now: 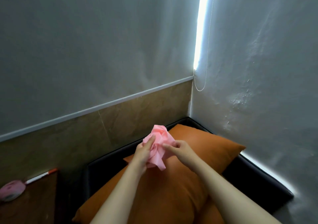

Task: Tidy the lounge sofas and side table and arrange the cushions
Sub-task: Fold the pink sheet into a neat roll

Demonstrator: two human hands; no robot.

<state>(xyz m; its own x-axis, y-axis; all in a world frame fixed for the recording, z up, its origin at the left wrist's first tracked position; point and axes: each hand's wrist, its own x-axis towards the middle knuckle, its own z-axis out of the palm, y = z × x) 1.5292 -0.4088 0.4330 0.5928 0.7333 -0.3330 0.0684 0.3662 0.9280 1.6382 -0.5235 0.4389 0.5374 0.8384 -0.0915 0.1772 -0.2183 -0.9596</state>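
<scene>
Head view. Pinching a fold of the pink cloth (pixel 159 142) between thumb and fingertips of the right hand (pixel 179 149), probably to tease the crumpled bunch open or refold it for wiping. Bracing the bunch from the other side with the left hand (pixel 145 153), fingers nearly straight and pressed along the fabric, thumb hidden. Held up clear of the orange cushion (pixel 206 144) just below and behind the grip, on the dark sofa (pixel 249 177). Down and left of the grip, on the side table (pixel 39 204): a pink rounded object (pixel 12 190) and a pen (pixel 40 177), likely not yet tidied.
</scene>
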